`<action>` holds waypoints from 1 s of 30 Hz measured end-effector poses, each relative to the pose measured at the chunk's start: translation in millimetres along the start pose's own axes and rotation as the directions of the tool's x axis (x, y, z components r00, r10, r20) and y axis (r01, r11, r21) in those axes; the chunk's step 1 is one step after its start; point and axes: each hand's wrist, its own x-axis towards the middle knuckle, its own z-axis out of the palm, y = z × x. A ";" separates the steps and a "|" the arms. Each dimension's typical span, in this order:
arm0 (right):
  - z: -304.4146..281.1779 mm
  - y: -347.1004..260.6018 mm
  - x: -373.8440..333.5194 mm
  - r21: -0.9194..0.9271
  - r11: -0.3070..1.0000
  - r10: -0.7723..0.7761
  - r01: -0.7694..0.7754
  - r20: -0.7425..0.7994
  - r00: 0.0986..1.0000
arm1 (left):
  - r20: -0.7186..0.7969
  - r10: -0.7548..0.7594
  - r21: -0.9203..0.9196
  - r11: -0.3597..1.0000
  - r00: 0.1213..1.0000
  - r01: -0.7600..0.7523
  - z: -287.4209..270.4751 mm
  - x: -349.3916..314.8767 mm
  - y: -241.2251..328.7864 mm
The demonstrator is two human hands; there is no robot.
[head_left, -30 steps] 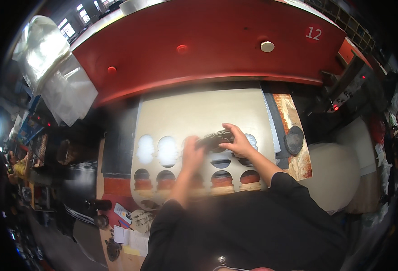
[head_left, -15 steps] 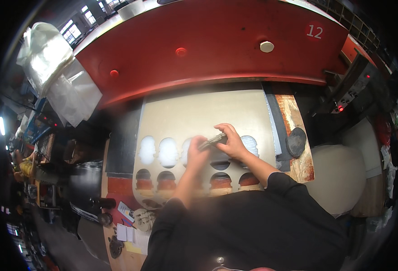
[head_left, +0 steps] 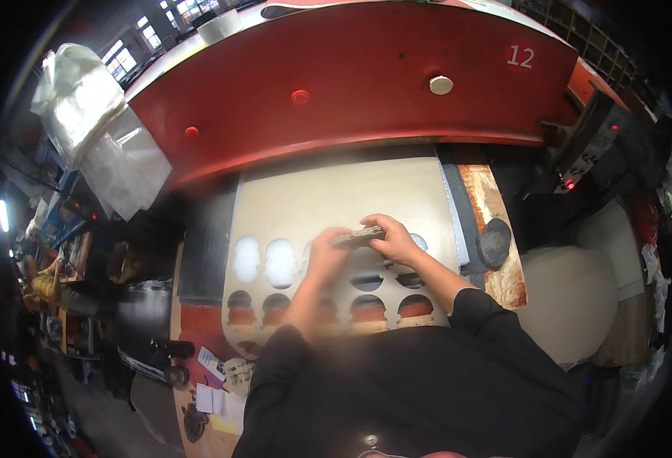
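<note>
My left hand (head_left: pixel 327 256) and my right hand (head_left: pixel 394 240) hold a small stack of thin grey cut-out pieces (head_left: pixel 357 236) between them, over a large beige sheet (head_left: pixel 336 183). The fingers of both hands are closed around the stack's ends, and its layered edge faces me. Rows of rounded, notched holes run through the near half of the sheet. White shows through some of these holes, dark and reddish-brown through others. My forearms cover part of the rows.
A broad red machine beam (head_left: pixel 351 76) spans the far side. Clear plastic bags (head_left: pixel 84 114) hang at the left. A dark oval piece (head_left: pixel 494 243) lies on a worn board at the right, near a control box (head_left: pixel 584 156) with red lights. A notebook (head_left: pixel 209 398) rests at lower left.
The stack has turned from a slant to nearly level between my hands. My left hand has come in around its left end, and the view has shifted slightly.
</note>
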 end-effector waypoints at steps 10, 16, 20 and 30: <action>-14.2 -30.1 -1.4 -0.394 0.901 -0.193 0.182 0.012 0.981 | 0.040 0.161 0.293 0.942 0.986 -0.166 -0.1 -2.9 14.2; -25.2 -72.6 -24.9 -0.487 0.717 -0.574 0.499 -0.006 0.819 | 0.246 0.393 0.316 0.832 0.886 -0.457 -15.7 -36.3 42.5; -30.4 -92.5 -39.8 -0.567 0.481 -0.803 0.668 0.022 0.596 | 0.243 0.116 -0.668 0.740 0.963 0.080 -28.1 -57.0 45.4; -17.8 -80.9 -55.6 -0.609 0.491 -0.804 0.623 -0.043 0.593 | 0.382 -0.153 -0.469 0.817 0.911 0.334 -26.6 -68.3 47.2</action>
